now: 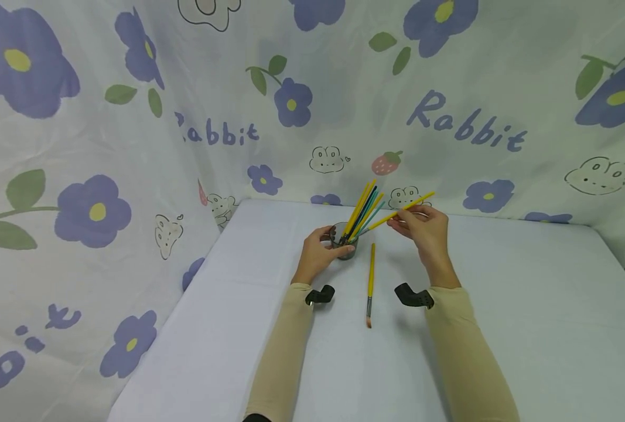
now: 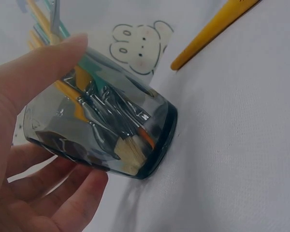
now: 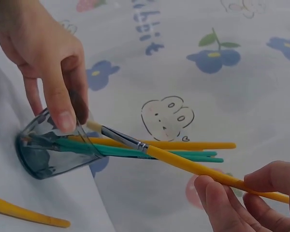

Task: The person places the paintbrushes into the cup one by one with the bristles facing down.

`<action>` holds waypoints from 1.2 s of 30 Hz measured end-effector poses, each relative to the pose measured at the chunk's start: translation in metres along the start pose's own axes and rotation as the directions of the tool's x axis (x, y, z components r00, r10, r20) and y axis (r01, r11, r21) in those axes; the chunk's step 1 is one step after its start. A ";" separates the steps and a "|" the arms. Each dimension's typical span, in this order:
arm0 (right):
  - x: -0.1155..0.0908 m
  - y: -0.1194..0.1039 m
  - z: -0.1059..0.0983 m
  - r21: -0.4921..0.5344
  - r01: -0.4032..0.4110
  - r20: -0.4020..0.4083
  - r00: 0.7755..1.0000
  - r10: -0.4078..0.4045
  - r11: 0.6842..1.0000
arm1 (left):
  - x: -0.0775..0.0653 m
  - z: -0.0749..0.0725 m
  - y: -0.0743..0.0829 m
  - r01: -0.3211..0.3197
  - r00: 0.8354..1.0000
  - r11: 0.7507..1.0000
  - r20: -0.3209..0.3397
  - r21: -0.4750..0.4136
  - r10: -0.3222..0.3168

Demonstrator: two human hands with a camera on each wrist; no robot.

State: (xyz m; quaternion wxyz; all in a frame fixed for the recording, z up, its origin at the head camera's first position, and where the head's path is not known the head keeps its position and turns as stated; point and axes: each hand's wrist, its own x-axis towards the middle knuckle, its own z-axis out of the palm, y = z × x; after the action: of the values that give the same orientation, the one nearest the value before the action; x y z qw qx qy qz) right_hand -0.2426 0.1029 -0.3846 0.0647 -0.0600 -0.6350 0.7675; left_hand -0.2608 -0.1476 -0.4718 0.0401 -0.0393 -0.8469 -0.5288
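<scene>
My left hand (image 1: 316, 253) grips a dark tinted glass cup (image 2: 150, 104), thumb on the near side and fingers round the far side. Several paintbrushes (image 1: 364, 208) with yellow, teal and black handles stand in it, bristles down and handles leaning right. Between thumb and fingers, my right hand (image 1: 425, 231) pinches a yellow-handled paintbrush (image 3: 183, 163) by its handle. Its pale bristle tip points at the cup's mouth, overlapping the rim in the right wrist view. Another yellow paintbrush (image 1: 371, 272) lies on the table between my forearms, its reddish-brown bristles toward me.
A white cloth covers the table (image 1: 544, 305). Behind and to the left hangs a curtain (image 1: 344, 117) printed with purple flowers and rabbits. Black wrist mounts (image 1: 415, 296) stick out from both beige sleeves over the tabletop.
</scene>
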 end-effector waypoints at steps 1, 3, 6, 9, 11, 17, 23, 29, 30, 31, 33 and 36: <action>0.000 0.000 0.001 -0.003 0.002 0.003 1.000 -0.002 1.000 | 0.000 0.000 0.000 -0.001 1.000 1.000 0.001 0.000 0.001; 0.001 -0.001 0.004 -0.004 0.006 0.009 1.000 -0.006 1.000 | -0.001 0.000 0.001 -0.002 1.000 1.000 0.004 -0.003 0.002; 0.003 0.000 0.007 -0.012 0.022 0.014 1.000 -0.022 1.000 | -0.001 0.000 0.002 0.002 1.000 1.000 0.007 -0.005 -0.002; 0.004 0.001 0.010 -0.026 0.034 0.020 0.999 -0.034 0.999 | -0.002 0.000 0.003 0.014 1.000 1.000 0.009 -0.005 -0.013; 0.004 0.002 0.012 -0.047 0.037 0.022 0.999 -0.036 0.998 | -0.002 0.000 0.003 0.020 1.000 1.000 0.009 -0.005 -0.020; 0.003 0.002 0.018 -0.113 0.035 0.034 0.999 -0.031 0.993 | -0.002 0.000 0.004 0.026 1.000 1.000 0.008 -0.007 -0.026; 0.002 0.004 0.024 -0.133 0.028 0.037 0.999 -0.023 0.991 | -0.002 0.000 0.005 0.016 1.000 1.000 0.008 -0.016 -0.016; 0.002 0.005 0.027 -0.139 0.024 0.038 0.999 -0.019 0.990 | -0.002 0.000 0.005 0.027 1.000 1.000 0.003 -0.013 -0.027; 0.002 0.006 0.028 -0.142 0.025 0.037 0.999 -0.020 0.989 | -0.002 0.000 0.006 0.027 1.000 1.000 0.003 -0.013 -0.027; 0.002 0.006 0.028 -0.144 0.029 0.038 0.999 -0.024 0.989 | -0.003 0.000 0.006 0.028 1.000 1.000 0.004 -0.012 -0.028; 0.002 0.007 0.029 -0.152 0.035 0.037 0.999 -0.029 0.988 | -0.003 0.000 0.007 0.028 1.000 1.000 0.003 -0.013 -0.028; 0.002 0.010 0.031 -0.166 0.039 0.040 0.999 -0.033 0.985 | -0.003 0.000 0.007 0.031 1.000 0.999 0.003 -0.011 -0.031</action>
State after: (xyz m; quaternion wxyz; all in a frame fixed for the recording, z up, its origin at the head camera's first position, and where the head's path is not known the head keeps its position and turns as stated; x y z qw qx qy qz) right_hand -0.2505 0.0714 -0.3883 0.0614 -0.0395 -0.6988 0.7116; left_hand -0.2569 -0.1445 -0.4662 0.0304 -0.0274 -0.8445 -0.5340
